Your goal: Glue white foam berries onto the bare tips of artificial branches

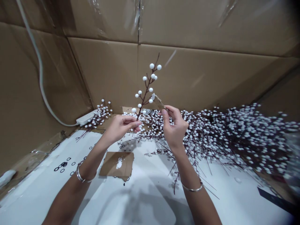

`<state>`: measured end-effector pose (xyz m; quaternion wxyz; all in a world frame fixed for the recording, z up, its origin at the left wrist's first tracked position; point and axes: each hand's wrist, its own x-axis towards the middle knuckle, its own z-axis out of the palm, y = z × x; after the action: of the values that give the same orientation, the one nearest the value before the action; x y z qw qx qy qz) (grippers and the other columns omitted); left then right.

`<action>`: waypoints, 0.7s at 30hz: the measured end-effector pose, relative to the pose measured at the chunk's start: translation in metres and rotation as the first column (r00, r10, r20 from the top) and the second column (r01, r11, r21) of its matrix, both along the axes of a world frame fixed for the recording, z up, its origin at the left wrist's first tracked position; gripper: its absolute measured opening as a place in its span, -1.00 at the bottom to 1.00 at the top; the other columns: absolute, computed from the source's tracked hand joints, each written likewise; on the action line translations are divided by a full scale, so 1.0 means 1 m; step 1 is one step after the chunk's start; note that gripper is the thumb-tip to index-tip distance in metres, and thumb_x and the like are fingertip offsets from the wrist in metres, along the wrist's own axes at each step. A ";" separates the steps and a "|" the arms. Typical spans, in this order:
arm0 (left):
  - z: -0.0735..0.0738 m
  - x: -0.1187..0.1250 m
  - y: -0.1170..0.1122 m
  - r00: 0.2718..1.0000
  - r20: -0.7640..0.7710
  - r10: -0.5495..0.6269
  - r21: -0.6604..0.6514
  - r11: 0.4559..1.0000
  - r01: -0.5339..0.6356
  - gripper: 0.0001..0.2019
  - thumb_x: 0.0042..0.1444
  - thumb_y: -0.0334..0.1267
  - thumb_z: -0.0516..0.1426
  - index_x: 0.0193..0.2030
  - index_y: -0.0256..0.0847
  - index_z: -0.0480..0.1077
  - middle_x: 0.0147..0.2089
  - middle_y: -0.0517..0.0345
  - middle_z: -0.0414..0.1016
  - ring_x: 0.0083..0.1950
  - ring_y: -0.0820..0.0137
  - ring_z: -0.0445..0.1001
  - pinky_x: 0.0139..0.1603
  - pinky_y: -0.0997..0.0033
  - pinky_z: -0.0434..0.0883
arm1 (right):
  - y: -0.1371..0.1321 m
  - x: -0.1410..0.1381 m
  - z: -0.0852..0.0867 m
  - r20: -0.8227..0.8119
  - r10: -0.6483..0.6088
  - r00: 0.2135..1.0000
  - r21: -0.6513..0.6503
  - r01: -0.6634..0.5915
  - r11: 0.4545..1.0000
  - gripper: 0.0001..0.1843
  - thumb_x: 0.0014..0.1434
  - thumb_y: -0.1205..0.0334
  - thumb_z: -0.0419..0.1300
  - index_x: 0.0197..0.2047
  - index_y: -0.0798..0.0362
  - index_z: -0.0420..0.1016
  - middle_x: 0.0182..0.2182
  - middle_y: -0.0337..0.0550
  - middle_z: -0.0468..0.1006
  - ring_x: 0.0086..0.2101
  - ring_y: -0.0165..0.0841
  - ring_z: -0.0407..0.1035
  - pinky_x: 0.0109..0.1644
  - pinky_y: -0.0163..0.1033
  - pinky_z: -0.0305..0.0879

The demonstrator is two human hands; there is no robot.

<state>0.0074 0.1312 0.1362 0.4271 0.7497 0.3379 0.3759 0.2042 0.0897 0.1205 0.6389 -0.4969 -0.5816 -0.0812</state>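
My left hand (125, 125) pinches the lower stem of a brown artificial berry branch (146, 90), which stands tilted a little to the right and carries several white berries. My right hand (174, 123) grips a small torn strip of cardboard (159, 102) between thumb and fingers. White paste sits on the strip's tip, close beside a berry on the branch's right side; whether they touch I cannot tell. Below my left hand, a flat cardboard piece (110, 164) with a smear of white paste (119, 162) lies on the white table (150, 193).
A large heap of white-berry branches (211, 134) spreads across the back and right. A smaller bunch (100, 114) lies by a white power strip (87, 118) with a cable. Several black rings (62, 165) are scattered at left. Cardboard walls (105, 68) enclose the back and left.
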 end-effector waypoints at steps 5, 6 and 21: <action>0.001 0.000 0.000 1.000 0.001 0.017 -0.010 1.000 -0.017 -0.80 0.11 -0.16 0.23 -0.40 -0.27 0.52 -0.43 0.07 0.59 -0.39 0.41 0.55 -0.28 0.44 0.48 | 0.003 0.003 0.001 -0.103 -0.042 0.994 0.019 0.044 0.999 -0.74 0.32 0.12 0.06 -0.02 0.04 0.42 -0.25 -0.13 0.63 -0.25 -0.33 0.57 -0.21 -0.23 0.49; 0.001 0.000 0.001 1.000 0.000 0.027 -0.012 1.000 -0.027 -0.80 0.10 -0.16 0.24 -0.41 -0.27 0.52 -0.43 0.07 0.58 -0.39 0.41 0.54 -0.28 0.44 0.48 | 0.003 0.004 0.001 -0.127 -0.049 0.991 0.030 0.053 0.998 -0.74 0.32 0.11 0.06 -0.02 0.04 0.41 -0.25 -0.13 0.63 -0.25 -0.33 0.57 -0.20 -0.22 0.50; -0.004 0.004 0.001 0.997 -0.078 0.024 0.017 1.000 -0.023 -0.80 0.07 -0.16 0.26 -0.42 -0.27 0.53 -0.46 0.06 0.59 -0.42 0.40 0.54 -0.34 0.46 0.45 | 0.001 0.026 0.003 -0.005 -0.323 0.946 0.169 0.319 0.933 -0.78 0.30 0.15 0.10 -0.03 -0.03 0.45 -0.22 -0.15 0.63 -0.25 -0.29 0.54 -0.13 -0.14 0.44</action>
<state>0.0118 0.1320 0.1321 0.4032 0.7633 0.3601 0.3538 0.2306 0.0910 0.1237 0.6497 -0.5289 -0.4911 -0.2386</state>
